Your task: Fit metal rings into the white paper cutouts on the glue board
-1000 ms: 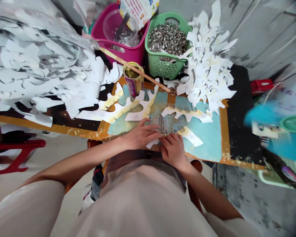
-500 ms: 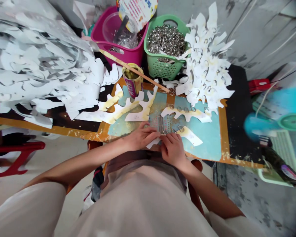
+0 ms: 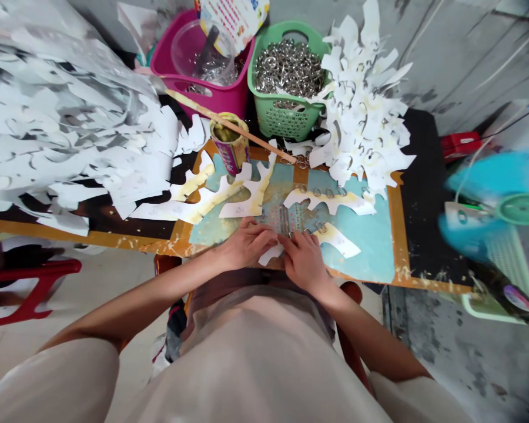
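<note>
Our paper cutout (image 3: pixel 335 239) lies on the teal board (image 3: pixel 361 247), near its front edge, with small metal rings (image 3: pixel 321 227) sitting along its top edge just past our fingers. Our left hand (image 3: pixel 247 244) is half curled, palm down, reaching across toward our right hand (image 3: pixel 304 261), whose fingers bend down onto the paper; the two hands nearly touch. Both lie on the cutout, but we cannot tell whether either has hold of it or of a ring. Beyond them are a second ringed cutout (image 3: pixel 330 200), a can (image 3: pixel 231 150) with a stick (image 3: pixel 255 138) resting over it, a green basket (image 3: pixel 282 120) of rings, and heaped cutouts (image 3: pixel 70 129) on our left.
</note>
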The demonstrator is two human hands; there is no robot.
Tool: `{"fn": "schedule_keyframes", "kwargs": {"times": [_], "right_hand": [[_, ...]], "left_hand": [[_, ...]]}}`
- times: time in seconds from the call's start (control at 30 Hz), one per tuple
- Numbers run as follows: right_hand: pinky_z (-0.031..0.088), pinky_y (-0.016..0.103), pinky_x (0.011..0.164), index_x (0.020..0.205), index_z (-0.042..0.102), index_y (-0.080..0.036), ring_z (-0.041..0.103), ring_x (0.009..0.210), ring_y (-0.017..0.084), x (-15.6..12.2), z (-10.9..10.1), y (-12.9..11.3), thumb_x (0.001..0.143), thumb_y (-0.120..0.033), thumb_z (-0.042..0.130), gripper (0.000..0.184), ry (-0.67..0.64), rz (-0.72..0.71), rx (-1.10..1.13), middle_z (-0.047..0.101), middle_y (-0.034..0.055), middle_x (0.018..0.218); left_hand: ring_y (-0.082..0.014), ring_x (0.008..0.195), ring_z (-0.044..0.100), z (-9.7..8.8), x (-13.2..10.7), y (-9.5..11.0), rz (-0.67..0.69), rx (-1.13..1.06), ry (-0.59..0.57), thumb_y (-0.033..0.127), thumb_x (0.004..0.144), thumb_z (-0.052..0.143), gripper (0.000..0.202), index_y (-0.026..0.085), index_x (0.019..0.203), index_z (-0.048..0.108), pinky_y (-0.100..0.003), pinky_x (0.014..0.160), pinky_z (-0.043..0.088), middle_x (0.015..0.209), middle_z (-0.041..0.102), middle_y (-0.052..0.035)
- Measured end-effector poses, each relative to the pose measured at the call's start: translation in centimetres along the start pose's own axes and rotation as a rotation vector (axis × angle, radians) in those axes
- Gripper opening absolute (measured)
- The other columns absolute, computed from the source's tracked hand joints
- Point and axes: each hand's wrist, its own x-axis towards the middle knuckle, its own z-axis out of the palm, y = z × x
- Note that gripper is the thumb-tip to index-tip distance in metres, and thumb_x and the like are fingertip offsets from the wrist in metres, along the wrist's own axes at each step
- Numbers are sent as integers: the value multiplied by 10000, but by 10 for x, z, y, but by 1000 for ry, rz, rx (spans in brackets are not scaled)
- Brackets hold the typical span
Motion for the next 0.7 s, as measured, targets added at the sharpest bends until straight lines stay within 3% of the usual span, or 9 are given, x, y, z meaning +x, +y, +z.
{"fn": "schedule_keyframes", "kwargs": {"times": [0.27,0.47,0.6,0.7], "right_hand": [[360,402,817,1247,617,-141,515,930,279,-3,3,1,896,-168,460,386,23,34,40,611,112,954],[392,404,870,1293,546,-139,536,964,267,-13,0,5,908,-157,450,397,57,21,182,648,111,1007],[389,427,915,1127,625,-159,539,1028,276,-21,-2,3,917,-191,494,250,43,-51,155,671,114,1034],[403,435,908,1055,654,-184,564,998,274,-19,-9,7,923,-220,517,194,11,-83,155,691,97,998]], "left_hand": [[-181,939,682,1,-1,-3,-72,-42,-97,182,956,538,37,187,980,565,-368,869,361,925,748,-46],[-247,1051,649,-10,-1,0,-35,-75,-181,102,875,500,276,173,1135,564,-453,958,336,960,745,-72],[-280,1111,618,-14,-6,11,-8,-22,-195,123,857,516,333,180,1175,596,-483,997,340,987,739,-78],[-279,1142,603,-12,-13,19,-12,20,-211,166,890,541,323,176,1208,598,-503,1050,309,1109,727,-86]]}}
